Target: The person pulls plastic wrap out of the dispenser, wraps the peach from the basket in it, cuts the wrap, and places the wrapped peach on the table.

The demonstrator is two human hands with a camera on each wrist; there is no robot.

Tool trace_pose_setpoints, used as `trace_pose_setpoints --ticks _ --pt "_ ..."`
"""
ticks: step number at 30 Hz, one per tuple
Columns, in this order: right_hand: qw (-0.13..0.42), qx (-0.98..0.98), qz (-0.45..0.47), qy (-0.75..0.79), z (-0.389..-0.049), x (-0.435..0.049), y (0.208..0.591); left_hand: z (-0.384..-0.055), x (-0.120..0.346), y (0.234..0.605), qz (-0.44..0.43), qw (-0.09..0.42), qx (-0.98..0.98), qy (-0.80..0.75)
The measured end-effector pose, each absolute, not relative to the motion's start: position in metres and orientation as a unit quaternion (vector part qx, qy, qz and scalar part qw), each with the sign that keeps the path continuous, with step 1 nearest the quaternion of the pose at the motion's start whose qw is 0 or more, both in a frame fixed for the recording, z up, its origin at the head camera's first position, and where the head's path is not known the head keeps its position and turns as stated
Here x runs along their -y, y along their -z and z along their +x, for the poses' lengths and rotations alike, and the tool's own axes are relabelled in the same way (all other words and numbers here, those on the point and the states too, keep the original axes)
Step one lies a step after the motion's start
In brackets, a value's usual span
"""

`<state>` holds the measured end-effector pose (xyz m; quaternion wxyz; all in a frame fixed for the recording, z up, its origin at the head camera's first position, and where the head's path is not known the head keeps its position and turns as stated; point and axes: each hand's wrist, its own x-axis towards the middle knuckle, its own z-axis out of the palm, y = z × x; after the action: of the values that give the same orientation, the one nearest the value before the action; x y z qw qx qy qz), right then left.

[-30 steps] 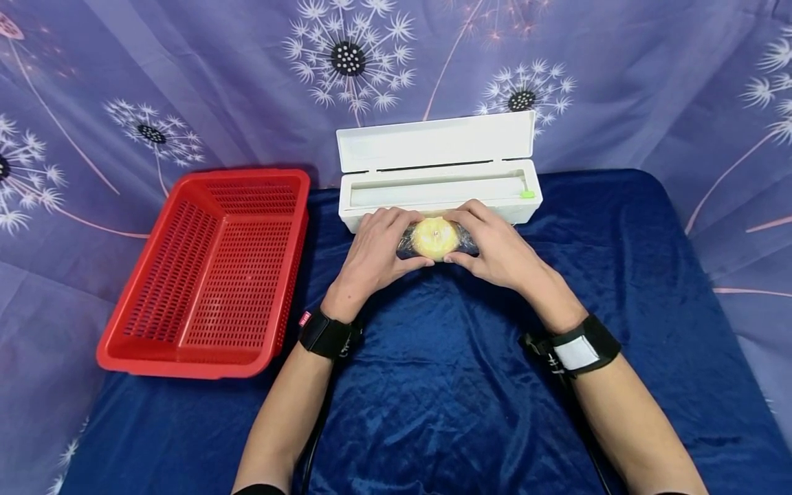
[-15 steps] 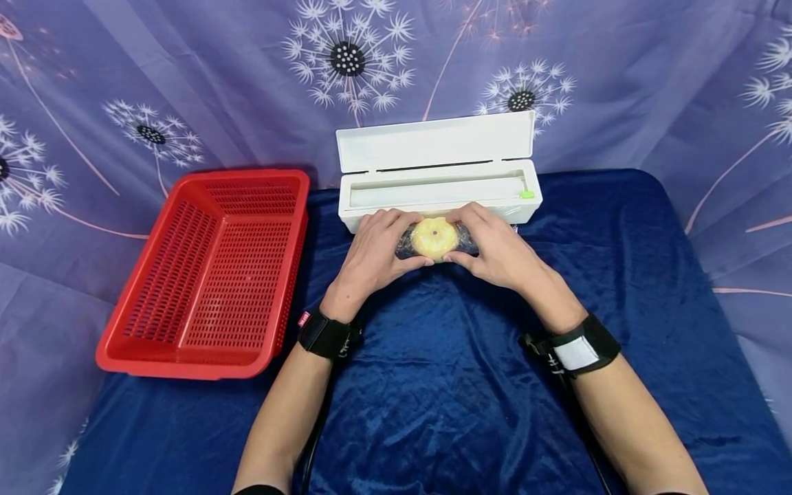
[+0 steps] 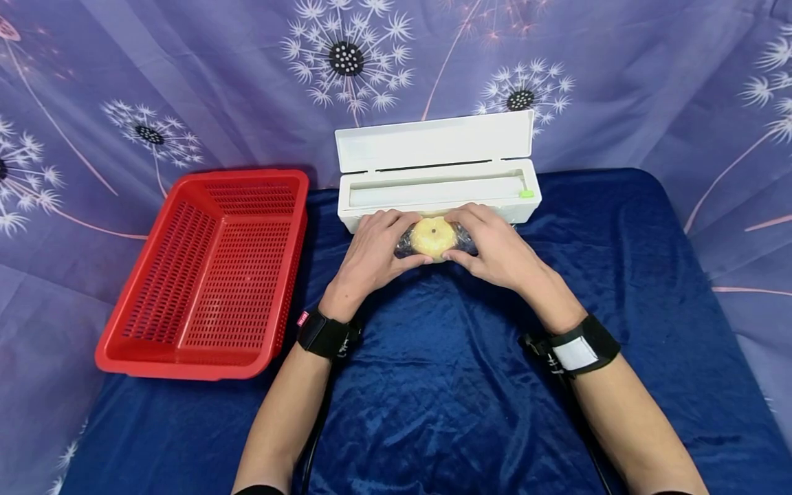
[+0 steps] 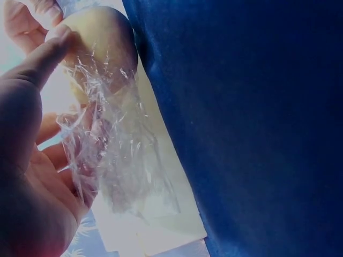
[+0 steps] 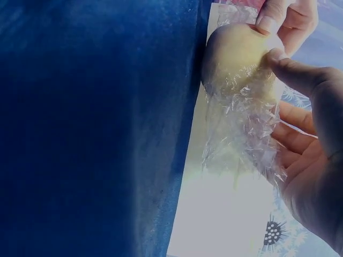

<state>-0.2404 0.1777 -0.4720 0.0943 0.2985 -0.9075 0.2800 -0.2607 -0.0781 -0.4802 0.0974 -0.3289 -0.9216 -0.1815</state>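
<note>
A round pale-yellow fruit with a small dark dimple on top sits between both hands, wrapped in clear cling film. My left hand holds it from the left, thumb at the near side and fingers at the far side. From the right, my right hand pinches it the same way. Loose, crumpled film spreads out to either side under the palms, as the wrist views show. Just behind the fruit stands a white cling film dispenser with its lid up and a roll inside.
At the left stands a red perforated plastic basket. A green slide cutter sits at the right end of the dispenser. Dark blue cloth covers the table, and a purple dandelion-print curtain hangs behind.
Both hands keep their grip in nearly the same place. The fruit has tipped slightly, and the glare on its film-covered top has faded so the dimple shows more plainly.
</note>
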Motion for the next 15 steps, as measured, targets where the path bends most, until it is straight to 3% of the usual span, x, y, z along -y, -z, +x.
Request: trace_pose_setpoints --ticks 7,15 --pt "0.132 0.893 0.346 -0.255 -0.2413 -0.1747 0.472 -0.261 0.0798 0.4808 -0.327 0.096 0.922 0.182" --pt "0.132 0.887 0.369 -0.244 -0.2416 -0.1716 0.4738 -0.2625 0.0808 0.4797 -0.328 0.094 0.919 0.195"
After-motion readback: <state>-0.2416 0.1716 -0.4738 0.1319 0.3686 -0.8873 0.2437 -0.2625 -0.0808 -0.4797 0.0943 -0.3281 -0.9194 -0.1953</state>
